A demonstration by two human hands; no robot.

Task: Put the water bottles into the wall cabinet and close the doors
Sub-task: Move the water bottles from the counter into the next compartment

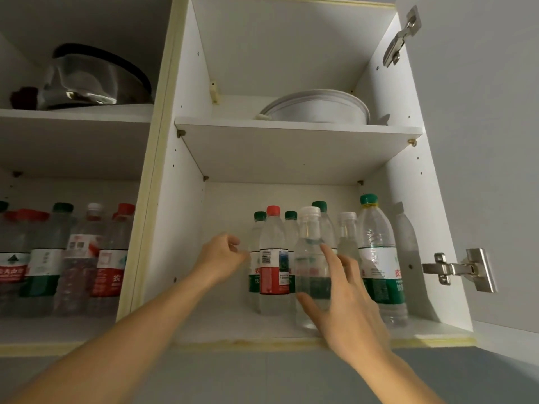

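Bottles are seen from below, from a head-worn camera, inside an open wall cabinet. On the lower right shelf, a cluster of water bottles is stood upright, packed closely. A clear bottle with a white cap is placed at the front, near the shelf edge.

Risk is judged to lie here: this front bottle could be nudged off the edge, or its neighbours toppled, if it is pushed carelessly.

The right hand is spread wide, fingers and thumb laid against the clear bottle without being wrapped round it. The left hand is loosely curled beside a red-capped bottle; nothing is seen held. The right door is left open.
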